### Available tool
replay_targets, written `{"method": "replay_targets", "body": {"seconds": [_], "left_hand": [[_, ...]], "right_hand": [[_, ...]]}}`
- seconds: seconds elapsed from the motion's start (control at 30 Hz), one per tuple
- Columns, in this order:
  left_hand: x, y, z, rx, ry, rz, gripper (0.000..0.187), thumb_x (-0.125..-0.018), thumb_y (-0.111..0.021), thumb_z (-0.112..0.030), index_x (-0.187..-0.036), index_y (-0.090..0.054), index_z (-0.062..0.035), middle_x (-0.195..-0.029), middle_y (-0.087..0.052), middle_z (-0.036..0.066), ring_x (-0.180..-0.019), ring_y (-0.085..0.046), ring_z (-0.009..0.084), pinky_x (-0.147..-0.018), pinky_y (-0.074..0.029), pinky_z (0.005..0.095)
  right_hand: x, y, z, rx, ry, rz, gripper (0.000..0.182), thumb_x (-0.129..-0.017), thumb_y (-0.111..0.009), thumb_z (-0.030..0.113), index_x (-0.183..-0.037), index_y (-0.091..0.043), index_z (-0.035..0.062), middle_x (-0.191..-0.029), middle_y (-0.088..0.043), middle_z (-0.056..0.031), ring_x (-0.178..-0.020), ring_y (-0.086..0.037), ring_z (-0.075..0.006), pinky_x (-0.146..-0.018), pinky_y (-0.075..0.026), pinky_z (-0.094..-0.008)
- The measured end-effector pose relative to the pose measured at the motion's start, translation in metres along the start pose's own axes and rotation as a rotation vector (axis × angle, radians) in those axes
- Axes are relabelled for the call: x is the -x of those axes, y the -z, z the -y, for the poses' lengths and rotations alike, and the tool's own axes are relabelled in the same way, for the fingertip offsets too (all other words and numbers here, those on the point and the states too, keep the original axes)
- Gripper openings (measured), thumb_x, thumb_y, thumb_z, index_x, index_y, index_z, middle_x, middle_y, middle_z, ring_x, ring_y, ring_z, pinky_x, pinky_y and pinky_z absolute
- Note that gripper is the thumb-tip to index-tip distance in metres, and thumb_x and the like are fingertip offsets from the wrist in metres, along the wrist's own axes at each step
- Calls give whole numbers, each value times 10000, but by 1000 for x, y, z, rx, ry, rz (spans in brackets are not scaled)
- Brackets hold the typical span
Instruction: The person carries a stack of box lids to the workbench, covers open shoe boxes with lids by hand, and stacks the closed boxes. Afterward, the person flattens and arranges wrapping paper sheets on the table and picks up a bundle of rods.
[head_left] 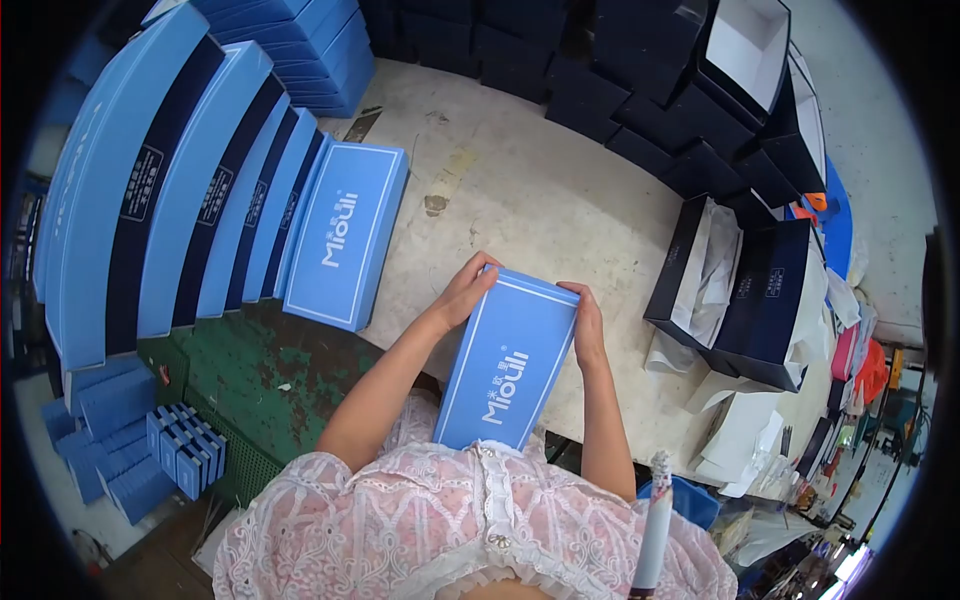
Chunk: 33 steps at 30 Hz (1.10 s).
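A blue lidded box (pixel 510 360) with white "Miouli" lettering is held between both hands, its near end against the person's front. My left hand (pixel 468 290) grips its far left corner, fingers on the edge. On the far right corner, my right hand (pixel 588 322) presses along the side. Another blue box (pixel 345 235) of the same kind lies on the table (pixel 520 170) to the left, beside a row of stacked blue boxes (pixel 170 190). At the right, an open dark box (pixel 740 290) holds white tissue paper (pixel 714 265).
Dark boxes (pixel 650 90) are stacked along the back, one open box (pixel 750 40) on top. More blue boxes (pixel 290 50) stand at the back left, others (pixel 115 430) low at the left. Loose white paper (pixel 740 435) lies on the right near edge.
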<state>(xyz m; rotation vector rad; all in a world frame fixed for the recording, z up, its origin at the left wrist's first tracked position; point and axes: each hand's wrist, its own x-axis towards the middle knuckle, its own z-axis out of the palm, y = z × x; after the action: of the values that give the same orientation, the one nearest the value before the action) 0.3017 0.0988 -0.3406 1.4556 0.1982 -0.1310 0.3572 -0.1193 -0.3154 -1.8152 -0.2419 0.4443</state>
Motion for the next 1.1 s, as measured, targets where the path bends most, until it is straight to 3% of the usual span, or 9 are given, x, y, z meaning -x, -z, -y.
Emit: {"method": "replay_targets", "body": {"seconds": [0.13, 0.33, 0.43, 0.53, 0.63, 0.73, 0.8, 0.87, 1.1], "left_hand": [[-8, 7, -1, -95, -30, -79, 329, -867, -447, -350, -928, -483, -29, -907, -504, 83, -828, -460, 154, -778, -376, 267], [-26, 11, 19, 43, 4, -200, 388, -883, -435, -347, -1105, -453, -28, -916, -508, 96, -859, -477, 173, -797, -372, 266], [-33, 15, 30, -90, 11, -166, 471, -887, -424, -362, -1223, -392, -34, -987, -516, 123, -942, -479, 216, -847, -363, 292], [-40, 20, 35, -369, -136, -242, 525, -880, -429, -376, -1275, -358, -38, -1132, -475, 184, -1071, -441, 288, -921, -334, 328], [-43, 28, 56, -536, -63, -291, 581, -867, -437, -395, -1323, -302, -61, -1243, -391, 226, -1166, -368, 348, -984, -288, 371], [-18, 1, 25, -496, 129, -532, 620, -861, -447, -390, -1337, -255, -41, -1273, -352, 246, -1198, -336, 364, -1002, -269, 403], [38, -34, 33, -580, 138, -544, 630, -859, -464, -339, -1328, -226, 9, -1257, -361, 254, -1164, -372, 378, -971, -309, 429], [93, -44, 35, -681, 28, -473, 594, -853, -485, -282, -1286, -261, 55, -1217, -389, 274, -1103, -424, 397, -918, -364, 433], [92, -42, 34, -663, 14, -488, 535, -850, -489, -278, -1239, -323, 49, -1141, -454, 281, -1022, -467, 412, -850, -401, 441]], "right_hand": [[-12, -3, 12, -25, -45, 42, 487, -922, -331, 420, -1060, -535, 0, -985, -561, -98, -934, -498, -164, -863, -363, -287], [-47, -16, -14, -57, -66, -41, 396, -905, -421, 339, -1132, -500, 25, -1087, -538, -102, -993, -488, -207, -886, -367, -307], [-52, -19, -28, -15, -130, -86, 441, -901, -429, 325, -1222, -431, 23, -1221, -448, -135, -1069, -447, -220, -926, -341, -312], [-66, -19, -68, 40, -62, -31, 497, -902, -427, 313, -1293, -348, 17, -1293, -368, -165, -1128, -409, -244, -943, -328, -324], [-68, -25, -56, 63, -124, -79, 538, -890, -449, 301, -1319, -306, 11, -1286, -370, -198, -1158, -398, -286, -961, -318, -355], [-36, -35, -26, 215, -93, -209, 552, -878, -462, 276, -1316, -286, -12, -1283, -363, -222, -1177, -385, -314, -970, -313, -368], [27, -50, -27, 436, 14, -240, 539, -874, -458, 240, -1306, -279, -27, -1265, -368, -242, -1149, -411, -330, -957, -330, -367], [87, -59, -34, 389, 15, -225, 502, -879, -438, 221, -1282, -295, -43, -1245, -386, -246, -1121, -434, -336, -939, -347, -361], [91, -60, -36, 248, -59, -229, 487, -881, -430, 227, -1263, -315, -54, -1222, -413, -231, -1098, -443, -322, -914, -358, -377]]}}
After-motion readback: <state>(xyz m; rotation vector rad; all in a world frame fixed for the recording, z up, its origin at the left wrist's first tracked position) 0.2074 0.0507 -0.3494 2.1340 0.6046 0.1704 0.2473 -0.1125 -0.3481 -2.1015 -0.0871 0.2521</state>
